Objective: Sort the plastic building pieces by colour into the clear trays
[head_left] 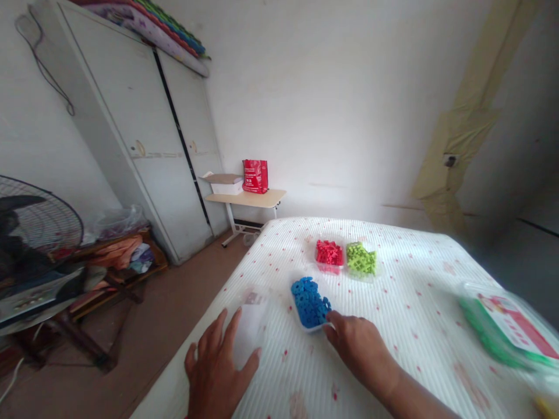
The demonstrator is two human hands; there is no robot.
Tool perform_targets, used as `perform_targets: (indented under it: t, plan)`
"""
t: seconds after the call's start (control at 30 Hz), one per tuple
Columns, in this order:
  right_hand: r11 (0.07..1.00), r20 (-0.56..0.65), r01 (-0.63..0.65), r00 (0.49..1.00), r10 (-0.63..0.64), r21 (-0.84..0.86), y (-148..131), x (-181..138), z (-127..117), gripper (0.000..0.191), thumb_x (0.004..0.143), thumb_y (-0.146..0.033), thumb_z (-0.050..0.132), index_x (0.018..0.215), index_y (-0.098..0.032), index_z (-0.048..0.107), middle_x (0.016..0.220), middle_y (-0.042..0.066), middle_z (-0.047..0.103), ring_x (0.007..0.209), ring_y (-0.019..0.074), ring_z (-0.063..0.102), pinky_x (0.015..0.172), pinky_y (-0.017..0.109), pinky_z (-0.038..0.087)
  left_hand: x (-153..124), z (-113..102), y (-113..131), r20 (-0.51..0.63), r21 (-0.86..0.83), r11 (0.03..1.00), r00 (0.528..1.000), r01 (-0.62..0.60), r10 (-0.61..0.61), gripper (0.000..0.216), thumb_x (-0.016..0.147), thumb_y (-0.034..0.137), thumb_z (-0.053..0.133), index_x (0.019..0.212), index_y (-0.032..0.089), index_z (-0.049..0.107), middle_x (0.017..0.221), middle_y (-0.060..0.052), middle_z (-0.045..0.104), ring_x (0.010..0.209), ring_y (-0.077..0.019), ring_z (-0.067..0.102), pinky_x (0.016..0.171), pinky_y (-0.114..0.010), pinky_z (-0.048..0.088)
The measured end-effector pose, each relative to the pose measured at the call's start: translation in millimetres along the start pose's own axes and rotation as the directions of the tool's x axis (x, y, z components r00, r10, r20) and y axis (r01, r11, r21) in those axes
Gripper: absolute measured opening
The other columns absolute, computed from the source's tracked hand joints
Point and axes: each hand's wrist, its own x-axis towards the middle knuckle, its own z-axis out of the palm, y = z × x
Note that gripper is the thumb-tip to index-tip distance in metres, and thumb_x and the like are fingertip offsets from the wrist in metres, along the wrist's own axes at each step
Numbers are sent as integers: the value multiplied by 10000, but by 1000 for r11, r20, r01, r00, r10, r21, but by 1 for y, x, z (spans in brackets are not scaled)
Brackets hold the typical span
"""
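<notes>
A clear plastic tub full of blue plastic interlocking pieces stands near the middle of the bed-like surface. My right hand is at its near right corner, thumb and forefinger pinched on the rim beside the blue pieces. To the left lies a clear plastic container or lid with a pale label; its exact shape is hard to make out. My left hand has its fingers spread at that container's near left side, apparently touching it. Behind are a tub of red pieces and a tub of light green pieces.
A clear package with green contents and a red-white label sits at the right. The surface has a white ribbed, red-flecked cover. Beyond are a small table with a red bag, a cabinet and a fan.
</notes>
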Motion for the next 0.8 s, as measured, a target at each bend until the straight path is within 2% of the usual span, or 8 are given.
perform_targets:
  t: [0.13, 0.27, 0.33, 0.4, 0.5, 0.57, 0.63, 0.8]
  plan:
    - [999, 33, 31, 999, -31, -26, 8, -29, -3, 168, 810, -248, 485, 873, -227, 640, 743, 53, 711, 651, 217, 675, 499, 237, 417, 2, -8, 2, -86, -97, 995, 996, -35, 27, 584, 730, 396, 459, 1292, 248, 407, 1385, -76, 379, 1234, -303, 356, 1008, -530, 237]
    - [992, 64, 73, 996, -67, -100, 9, -52, -7, 161, 784, -216, 499, 753, -227, 656, 671, 37, 702, 554, 200, 663, 417, 223, 375, 3, -19, 17, -92, -428, 894, 991, -128, 98, 626, 712, 444, 473, 1302, 254, 387, 1408, -44, 354, 1278, -273, 318, 1053, -472, 248]
    - [988, 62, 106, 993, -100, -113, 8, -63, -7, 161, 768, -194, 506, 722, -228, 657, 648, 34, 700, 518, 199, 655, 389, 224, 357, 2, -25, 30, -21, -650, 751, 990, -117, 136, 640, 733, 487, 429, 1322, 243, 367, 1423, -26, 338, 1301, -257, 298, 1064, -437, 263]
    - [987, 49, 137, 990, -133, -80, 9, -72, -7, 153, 754, -186, 514, 704, -232, 651, 645, 28, 700, 511, 202, 653, 380, 231, 358, 0, -31, 45, 110, -825, 565, 974, -22, 198, 647, 774, 528, 319, 1343, 221, 346, 1422, -27, 347, 1291, -252, 329, 1031, -424, 326]
    - [991, -14, 124, 992, -123, 60, 17, -81, -14, 145, 769, -240, 512, 691, -245, 634, 639, 18, 695, 514, 194, 650, 402, 238, 391, -4, -37, 67, 325, -934, 261, 881, 243, 343, 672, 817, 541, 84, 1367, 227, 307, 1403, -37, 381, 1221, -247, 436, 947, -439, 407]
    - [978, -115, 49, 993, -26, 202, 27, -82, -25, 185, 812, -302, 469, 747, -256, 636, 652, 21, 689, 536, 183, 647, 444, 243, 426, -7, -40, 79, 404, -906, 74, 801, 416, 442, 704, 816, 540, -26, 1370, 255, 301, 1391, -40, 399, 1184, -247, 476, 926, -461, 413]
    - [925, -204, -16, 974, 101, 380, 38, -79, -38, 235, 843, -368, 427, 894, -256, 627, 726, 35, 689, 537, 163, 630, 480, 250, 452, -10, -42, 89, 426, -843, -67, 737, 534, 525, 730, 804, 589, -24, 1357, 271, 330, 1376, -56, 419, 1178, -269, 478, 915, -484, 405]
    - [647, -226, 16, 944, 242, 762, 49, -58, -52, 452, 862, -455, 393, 1242, -212, 415, 1035, 96, 617, 544, 110, 569, 534, 260, 482, -14, -50, 101, 379, -570, -383, 647, 726, 662, 590, 823, 576, 259, 1230, 233, 515, 1322, -111, 476, 1205, -365, 414, 890, -553, 366]
